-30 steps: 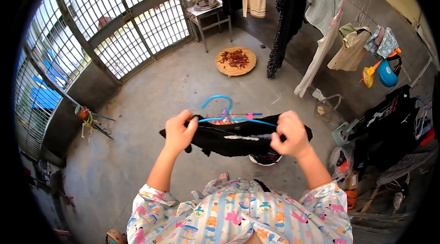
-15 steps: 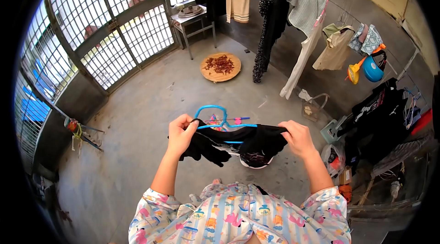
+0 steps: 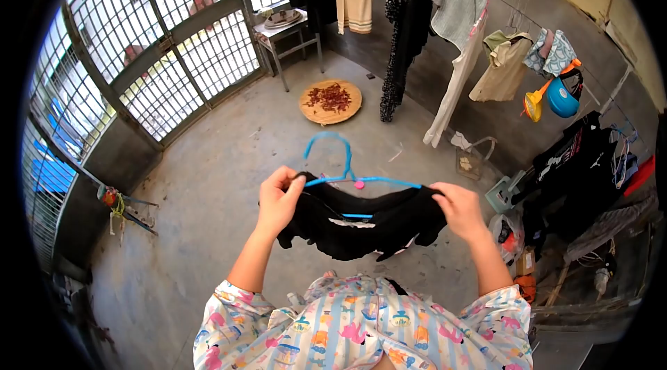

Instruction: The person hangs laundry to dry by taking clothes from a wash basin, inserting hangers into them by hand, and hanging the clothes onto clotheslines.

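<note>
A black shirt [image 3: 361, 231] is stretched between my two hands in front of my body. Inside its neckline sits a blue plastic clothes hanger [image 3: 349, 165], its hook standing up and bending over to the left. My left hand [image 3: 279, 196] pinches the shirt's left shoulder, close to the end of the hanger. At the opposite shoulder my right hand [image 3: 458, 209] is closed on the cloth, near the hanger's right tip. A small pink object [image 3: 359, 184] shows just behind the hanger; the shirt hides most of what lies behind it.
A round tray [image 3: 313, 107] of dark red dried pieces lies on the floor ahead, near a small table [image 3: 281, 31]. Clothes such as light trousers [image 3: 455, 85] hang on a line to the right. Black garments [image 3: 573, 175] hang nearer. A barred gate [image 3: 180, 50] stands left.
The hanger's hook has risen, and its right arm now reaches the shirt's right shoulder. The shirt hangs wider and fuller between my hands, covering more of the floor behind it.
</note>
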`<move>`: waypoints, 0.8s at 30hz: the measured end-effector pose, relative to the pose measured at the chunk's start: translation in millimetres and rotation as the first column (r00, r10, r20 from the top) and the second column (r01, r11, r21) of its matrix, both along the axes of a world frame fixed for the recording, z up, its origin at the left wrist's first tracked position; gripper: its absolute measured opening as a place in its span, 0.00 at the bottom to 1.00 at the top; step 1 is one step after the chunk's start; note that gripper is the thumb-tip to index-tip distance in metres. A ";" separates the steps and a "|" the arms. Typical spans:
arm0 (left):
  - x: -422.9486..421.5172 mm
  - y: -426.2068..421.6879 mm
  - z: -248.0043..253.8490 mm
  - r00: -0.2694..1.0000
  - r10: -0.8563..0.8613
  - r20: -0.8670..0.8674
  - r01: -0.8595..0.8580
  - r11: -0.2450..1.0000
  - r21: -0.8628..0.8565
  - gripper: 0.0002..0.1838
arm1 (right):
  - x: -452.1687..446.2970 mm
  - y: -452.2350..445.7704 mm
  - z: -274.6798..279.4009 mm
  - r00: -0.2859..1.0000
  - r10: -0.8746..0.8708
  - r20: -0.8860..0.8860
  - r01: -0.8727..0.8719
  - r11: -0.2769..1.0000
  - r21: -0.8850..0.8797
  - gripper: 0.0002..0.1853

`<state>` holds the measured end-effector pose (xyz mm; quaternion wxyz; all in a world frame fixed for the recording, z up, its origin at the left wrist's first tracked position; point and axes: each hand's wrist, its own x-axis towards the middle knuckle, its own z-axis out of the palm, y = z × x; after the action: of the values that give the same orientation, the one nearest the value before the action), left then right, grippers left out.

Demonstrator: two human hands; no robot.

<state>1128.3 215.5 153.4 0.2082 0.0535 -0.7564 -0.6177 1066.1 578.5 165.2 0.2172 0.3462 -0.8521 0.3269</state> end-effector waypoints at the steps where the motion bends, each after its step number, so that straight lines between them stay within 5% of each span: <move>1: 2.7 3.0 19.6 0.998 0.046 -0.049 -0.048 0.998 -0.032 0.07 | -2.2 1.0 16.8 0.999 0.020 -0.040 -0.021 0.999 -0.039 0.12; 2: 2.4 -1.1 38.1 0.922 0.080 -0.379 -0.243 0.881 -0.406 0.05 | -0.5 2.1 42.3 0.996 -0.013 -0.089 0.008 0.998 -0.057 0.13; 5: 7.7 5.6 70.8 0.733 0.227 -0.642 -0.529 0.783 -0.327 0.07 | 6.1 6.9 77.1 0.981 -0.149 -0.121 0.137 0.986 -0.100 0.15; 6: 6.0 12.5 58.0 0.781 0.189 -0.595 -0.447 0.834 -0.323 0.08 | -1.4 -0.6 59.0 0.979 -0.115 -0.168 0.097 0.989 -0.108 0.15; 7: -3.2 13.9 33.5 0.817 0.059 -0.574 -0.427 0.731 -0.532 0.09 | -7.0 -5.1 35.5 0.989 -0.109 -0.097 0.106 0.994 -0.039 0.13; 9: -18.7 20.7 -42.8 0.954 -0.007 -0.299 -0.208 0.703 -0.680 0.09 | -23.5 0.1 -22.3 0.955 -0.280 0.093 0.250 0.935 0.252 0.10; 10: -21.2 17.9 -86.9 0.991 0.028 -0.130 -0.088 0.870 -0.486 0.09 | -24.9 2.9 -31.0 0.945 -0.301 0.130 0.275 0.943 0.187 0.09; 13: -23.2 13.2 -97.2 0.989 0.138 0.057 -0.127 0.978 -0.164 0.08 | -30.4 7.4 -34.3 0.927 -0.330 0.181 0.338 0.941 -0.016 0.08; 18: -10.6 18.3 7.3 0.890 -0.358 -0.284 0.166 0.832 -0.529 0.09 | -8.3 19.6 13.5 0.965 -0.263 0.023 0.258 0.918 -0.302 0.09; 21: -24.6 21.2 28.4 0.803 0.037 -0.595 -0.382 0.799 -0.465 0.17 | -5.4 35.2 8.3 0.984 -0.175 0.032 0.176 0.933 -0.314 0.08; 24: -62.4 4.0 -4.1 0.914 -0.031 -0.404 -0.291 0.642 -0.709 0.17 | -2.0 39.3 -9.7 0.975 -0.127 0.184 0.178 0.938 -0.299 0.08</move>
<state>1065.9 219.5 149.3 0.3983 -0.1033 -0.8828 -0.2267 1064.1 617.8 155.5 0.2241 0.2122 -0.8286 0.4671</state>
